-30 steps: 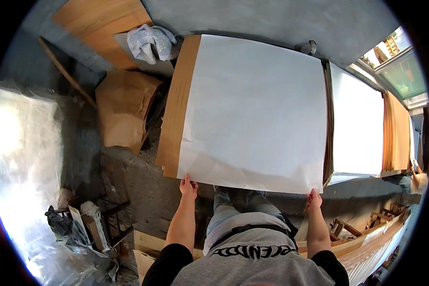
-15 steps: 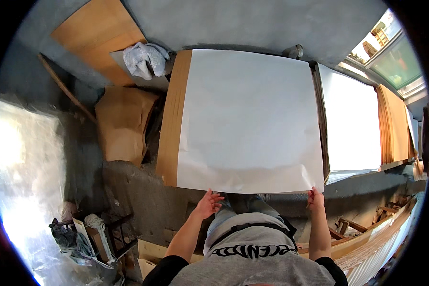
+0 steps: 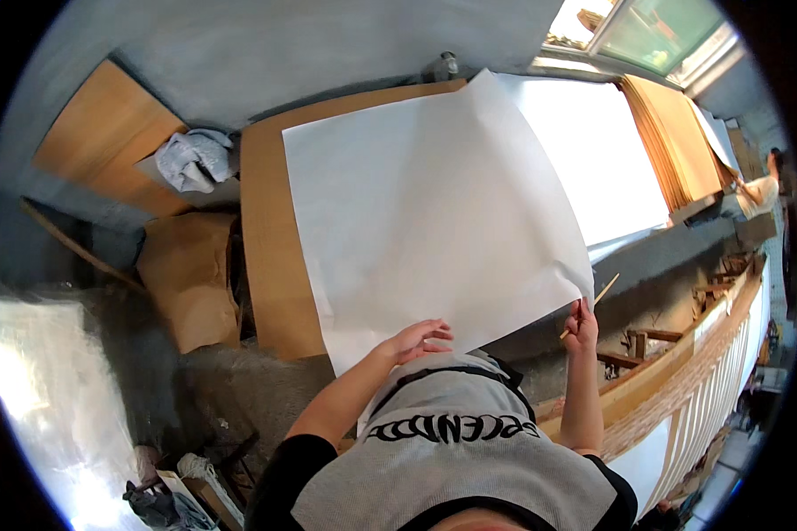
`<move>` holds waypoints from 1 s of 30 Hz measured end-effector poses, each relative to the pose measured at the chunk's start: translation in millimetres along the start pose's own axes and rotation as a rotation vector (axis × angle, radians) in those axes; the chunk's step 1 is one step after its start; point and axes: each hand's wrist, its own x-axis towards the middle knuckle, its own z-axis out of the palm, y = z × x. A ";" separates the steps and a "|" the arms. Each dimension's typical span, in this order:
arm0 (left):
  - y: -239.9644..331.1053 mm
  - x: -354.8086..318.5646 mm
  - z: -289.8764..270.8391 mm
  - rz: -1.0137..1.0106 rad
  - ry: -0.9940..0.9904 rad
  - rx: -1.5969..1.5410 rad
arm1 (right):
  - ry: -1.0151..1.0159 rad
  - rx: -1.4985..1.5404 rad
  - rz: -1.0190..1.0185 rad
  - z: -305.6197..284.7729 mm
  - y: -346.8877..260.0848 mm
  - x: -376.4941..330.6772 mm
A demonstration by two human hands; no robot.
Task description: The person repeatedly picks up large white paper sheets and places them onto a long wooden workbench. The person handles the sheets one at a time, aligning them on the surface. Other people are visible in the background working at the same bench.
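A large white sheet (image 3: 416,221) lies skewed over a stack of brown boards (image 3: 266,230), its far right corner raised over the neighbouring stack. My right hand (image 3: 580,326) is closed on the sheet's near right corner. A thin, light wooden stick (image 3: 606,289) crosses that same hand, one end pointing up to the right and the other poking out below. By the sheet's near edge, in front of my body, is my left hand (image 3: 421,341), with its fingers apart and curving slightly; it holds nothing that I can see.
Right of the sheet lies another white-topped stack (image 3: 584,142), then brown boards (image 3: 669,142) under a window. A crumpled cloth (image 3: 193,161) and brown wrapping paper (image 3: 186,274) are at the left. A long wooden frame (image 3: 646,385) runs along the right. A person (image 3: 757,196) stands at far right.
The sheet has come off its squared position, swung to the right and lifted at the right side, baring more brown board at left and behind. The stick now shows in my right hand. The view has turned right.
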 end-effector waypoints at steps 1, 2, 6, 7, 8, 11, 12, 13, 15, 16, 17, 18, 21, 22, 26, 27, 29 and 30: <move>-0.1 8.6 0.3 -0.068 -0.092 0.086 | -0.008 0.097 0.014 -13.7 1.9 -0.4; -2.2 16.7 1.8 -0.085 -0.034 0.274 | 0.022 0.148 0.012 -26.7 5.6 -2.2; -1.7 34.9 10.1 0.180 0.037 1.101 | -0.004 0.503 -0.015 -48.8 17.1 -18.7; 4.4 35.5 15.1 0.247 0.083 1.251 | 0.031 0.607 -0.039 -52.9 18.0 -19.8; 11.1 35.8 20.4 0.319 0.128 1.400 | 0.065 0.712 -0.062 -56.0 18.4 -19.4; 25.9 41.5 37.4 0.106 0.059 1.453 | 0.088 0.931 -0.145 -66.4 27.1 -17.1; 25.6 43.6 41.9 -0.011 -0.079 1.345 | 0.087 1.003 -0.130 -52.0 32.9 -18.2; 26.9 46.7 48.1 -0.127 -0.217 1.237 | 0.084 1.078 -0.121 -41.1 36.9 -20.9; 28.5 51.4 60.6 -0.318 -0.390 1.032 | 0.047 1.061 -0.119 -43.2 58.7 -1.2; 27.4 49.4 61.7 -0.389 -0.414 0.932 | 0.034 1.037 -0.081 -15.9 62.5 -10.0; 26.1 48.7 62.1 -0.459 -0.439 0.831 | 0.097 1.076 -0.012 17.7 55.7 -24.1; 26.6 53.8 63.4 -0.444 -0.493 0.820 | 0.046 1.005 -0.014 25.5 56.5 -28.0; 33.9 62.6 66.3 -0.248 -0.277 0.738 | -0.080 0.901 -0.024 30.6 57.8 -29.7; 44.2 59.3 71.6 -0.140 -0.290 0.654 | -0.073 0.880 -0.024 36.7 50.9 -35.7; 77.8 50.4 96.9 0.099 -0.074 0.506 | 0.058 0.787 -0.043 57.0 26.1 -62.1; 76.8 51.8 94.3 0.205 -0.125 0.804 | 0.095 0.769 -0.035 58.8 23.3 -64.8; 66.8 57.7 85.4 0.435 -0.236 1.393 | -0.011 0.817 -0.037 53.3 24.0 -59.9; 58.6 56.2 90.7 0.503 -0.144 1.557 | -0.046 0.825 -0.048 48.6 25.9 -54.5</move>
